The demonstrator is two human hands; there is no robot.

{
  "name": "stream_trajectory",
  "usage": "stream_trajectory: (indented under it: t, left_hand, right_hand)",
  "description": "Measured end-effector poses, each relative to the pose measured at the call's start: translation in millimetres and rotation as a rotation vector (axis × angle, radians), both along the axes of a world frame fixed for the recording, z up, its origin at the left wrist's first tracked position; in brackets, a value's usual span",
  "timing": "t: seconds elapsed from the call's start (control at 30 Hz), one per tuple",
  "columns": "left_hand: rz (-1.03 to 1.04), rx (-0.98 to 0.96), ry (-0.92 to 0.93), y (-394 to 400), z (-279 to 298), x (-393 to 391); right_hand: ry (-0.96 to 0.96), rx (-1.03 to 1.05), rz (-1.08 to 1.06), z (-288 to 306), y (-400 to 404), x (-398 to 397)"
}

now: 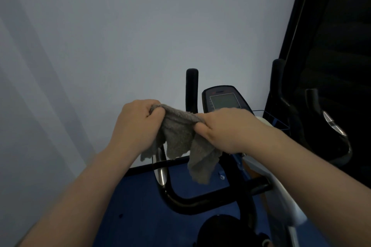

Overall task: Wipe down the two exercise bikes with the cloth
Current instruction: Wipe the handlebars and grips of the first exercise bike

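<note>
I hold the grey cloth (178,132) bunched between left hand (138,120) and right hand (226,128), both gripping its top edge, above the exercise bike's handlebar (192,199). Refold it to a flat pad before pressing onto the console (222,99), I judge

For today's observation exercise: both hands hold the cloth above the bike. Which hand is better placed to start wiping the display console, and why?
The right hand. It grips the cloth just in front of the console, partly overlapping it in view. The left hand holds the cloth's other end further left, nearer the upright handlebar.
</note>
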State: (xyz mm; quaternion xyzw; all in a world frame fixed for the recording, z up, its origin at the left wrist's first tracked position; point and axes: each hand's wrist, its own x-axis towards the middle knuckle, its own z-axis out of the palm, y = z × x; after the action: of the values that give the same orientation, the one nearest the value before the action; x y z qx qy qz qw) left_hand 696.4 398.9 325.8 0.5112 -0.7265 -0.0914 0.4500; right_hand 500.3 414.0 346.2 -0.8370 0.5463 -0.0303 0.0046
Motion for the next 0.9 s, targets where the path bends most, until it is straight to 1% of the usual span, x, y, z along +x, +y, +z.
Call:
stream_trajectory:
  t: [0.1,0.17,0.23,0.27,0.3,0.33,0.4,0.43,0.47,0.53,0.63,0.67,0.73,0.77,0.8,0.83,0.9]
  left_hand:
    - [-0.006,0.002,0.015,0.8,-2.0,-1.2]
    - [-0.008,0.027,0.057,3.0,-9.7,-1.7]
    - [0.01,0.068,0.123,5.1,-24.0,-1.0]
    - [0.018,0.087,0.154,5.5,-31.9,-0.3]
    - [0.024,0.109,0.182,5.5,-39.1,0.3]
    - [0.029,0.129,0.211,5.8,-44.4,0.8]
    - [0.039,0.148,0.264,5.3,-48.3,-0.7]
    - [0.041,0.148,0.28,5.2,-47.8,-3.6]
    - [0.038,0.145,0.288,5.7,-47.5,-7.4]
    - [-0.006,0.158,0.265,9.9,-47.5,-17.8]
    - [-0.135,0.185,0.201,22.4,-51.0,-32.8]
    - [-0.215,0.195,0.181,26.6,-52.6,-34.8]
    - [-0.401,0.219,0.148,31.2,-54.4,-35.3]
    - [-0.465,0.215,0.148,32.3,-53.7,-34.1]
    - [-0.476,0.186,0.168,31.3,-53.9,-31.6]
    - [-0.426,0.144,0.208,27.2,-55.6,-28.1]
    - [-0.2,0.071,0.288,15.5,-60.5,-20.9]
  right_hand:
    - [-0.042,-0.08,0.04,-5.3,-6.4,-1.9]
    - [-0.07,-0.168,0.082,-14.2,-8.4,-2.8]
    - [-0.113,-0.291,0.204,-25.6,-7.3,-1.1]
    - [-0.15,-0.322,0.252,-31.9,-7.6,-0.3]
    - [-0.234,-0.301,0.267,-38.5,-8.2,0.5]
    - [-0.379,-0.21,0.235,-43.7,-8.4,1.8]
    - [-0.73,0.014,0.088,-50.2,-10.2,5.3]
    - [-0.847,0.074,0.002,-52.5,-11.7,7.5]
    - [-0.922,0.109,-0.085,-52.7,-12.4,10.1]
    - [-1.117,0.229,-0.211,-52.7,-13.7,14.2]
    - [-1.528,0.523,-0.306,-49.8,-16.0,15.7]
    - [-1.613,0.577,-0.336,-49.0,-16.0,14.4]
    - [-1.695,0.61,-0.397,-47.6,-16.3,10.3]
    - [-1.719,0.596,-0.431,-44.5,-17.2,8.0]
    - [-1.73,0.54,-0.468,-38.9,-18.7,5.3]
    - [-1.726,0.439,-0.49,-32.2,-20.6,2.1]
    - [-1.697,0.134,-0.458,-18.6,-25.6,-4.8]
